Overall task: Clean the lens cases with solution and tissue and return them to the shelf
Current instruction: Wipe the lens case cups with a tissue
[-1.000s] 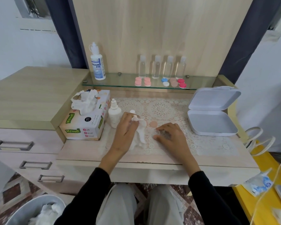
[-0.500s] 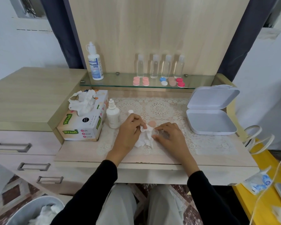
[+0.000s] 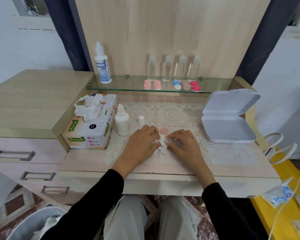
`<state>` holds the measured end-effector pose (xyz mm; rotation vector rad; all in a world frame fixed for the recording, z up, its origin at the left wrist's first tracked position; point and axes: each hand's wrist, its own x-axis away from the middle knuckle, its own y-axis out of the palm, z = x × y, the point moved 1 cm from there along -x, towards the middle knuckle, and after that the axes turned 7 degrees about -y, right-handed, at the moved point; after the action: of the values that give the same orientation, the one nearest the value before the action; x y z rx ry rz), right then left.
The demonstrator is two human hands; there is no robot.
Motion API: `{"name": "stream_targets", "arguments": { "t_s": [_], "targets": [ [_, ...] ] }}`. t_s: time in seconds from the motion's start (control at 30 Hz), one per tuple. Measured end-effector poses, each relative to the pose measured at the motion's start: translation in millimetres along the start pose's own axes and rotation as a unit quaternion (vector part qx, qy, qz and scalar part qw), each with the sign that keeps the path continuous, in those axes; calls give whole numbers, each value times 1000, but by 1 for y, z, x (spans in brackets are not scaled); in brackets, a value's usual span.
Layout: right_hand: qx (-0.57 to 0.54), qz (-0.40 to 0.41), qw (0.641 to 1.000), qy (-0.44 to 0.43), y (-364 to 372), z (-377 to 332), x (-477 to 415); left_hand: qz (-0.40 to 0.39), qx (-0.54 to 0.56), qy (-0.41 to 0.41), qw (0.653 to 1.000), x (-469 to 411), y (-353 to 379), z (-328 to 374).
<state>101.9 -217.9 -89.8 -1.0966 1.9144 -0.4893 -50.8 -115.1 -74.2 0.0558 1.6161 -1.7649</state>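
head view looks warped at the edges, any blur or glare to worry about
Head view: wide-angle distortion tilts the curtains and bows the desk edge; light soft and even, only faint reflections on the glass shelf; centre sharp, bottom-right corner smeared.

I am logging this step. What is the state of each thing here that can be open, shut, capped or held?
small bottle: upright, cap off
white cap: standing on the mat
white box: lid open
large bottle: capped, on shelf
peach cap: off, lying on mat
tissue: gripped by left hand
lens case: held by right hand
drawers: shut
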Motion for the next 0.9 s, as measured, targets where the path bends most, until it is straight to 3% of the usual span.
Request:
{"name": "stream_targets", "arguments": {
  "t_s": [0.27, 0.53, 0.67, 0.9],
  "targets": [
    [4, 4, 1000, 1, 0, 0, 0, -33, 40, -46, 998, -6, 3, 2],
    [3, -4, 1000, 4, 0, 0, -1, -70, 157, -139, 975, -13, -2, -7],
    [5, 4, 1000, 0, 1, 1, -1, -49, 178, -131, 974, -10, -7, -7],
    [8, 5, 1000, 4, 0, -2, 0, -28, 88, -48, 995, -11, -8, 0]
  ]
}}
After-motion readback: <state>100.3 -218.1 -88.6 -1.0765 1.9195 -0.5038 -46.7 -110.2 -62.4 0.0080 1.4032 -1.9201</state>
